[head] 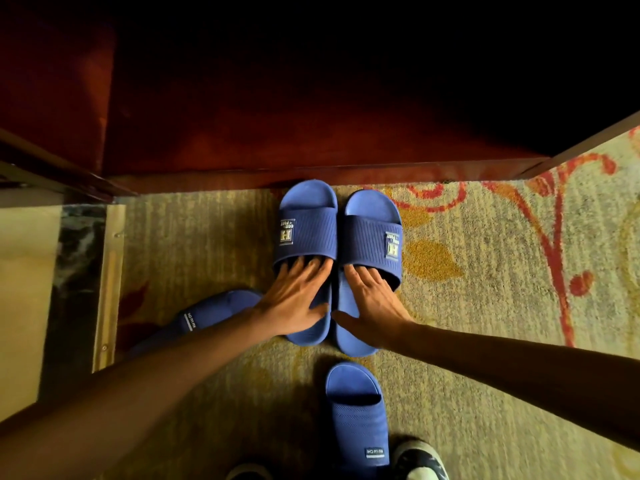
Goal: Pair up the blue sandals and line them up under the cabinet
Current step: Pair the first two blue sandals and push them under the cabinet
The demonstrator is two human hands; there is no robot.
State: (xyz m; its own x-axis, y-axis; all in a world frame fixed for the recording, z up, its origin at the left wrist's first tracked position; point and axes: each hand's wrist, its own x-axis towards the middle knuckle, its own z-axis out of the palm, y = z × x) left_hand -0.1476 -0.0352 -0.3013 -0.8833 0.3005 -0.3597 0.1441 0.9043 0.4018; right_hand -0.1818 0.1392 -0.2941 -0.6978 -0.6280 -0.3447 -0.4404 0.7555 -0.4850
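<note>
Two blue sandals with white H badges lie side by side on the carpet, toes touching the cabinet's dark red base (311, 166). My left hand (294, 303) lies flat on the left sandal (306, 233), its fingertips tucked under the strap. My right hand (372, 306) lies the same way on the right sandal (372, 244). A third blue sandal (221, 310) with a plainer strap lies tilted at the left, partly hidden by my left forearm. A fourth blue sandal (358, 417) of that kind sits near the bottom centre, toe pointing to the cabinet.
The patterned carpet (485, 271) runs to the right. A metal threshold strip (109, 289) and pale tile floor (20, 289) border it on the left. My shoe (419, 459) shows at the bottom edge. The space above the cabinet base is dark.
</note>
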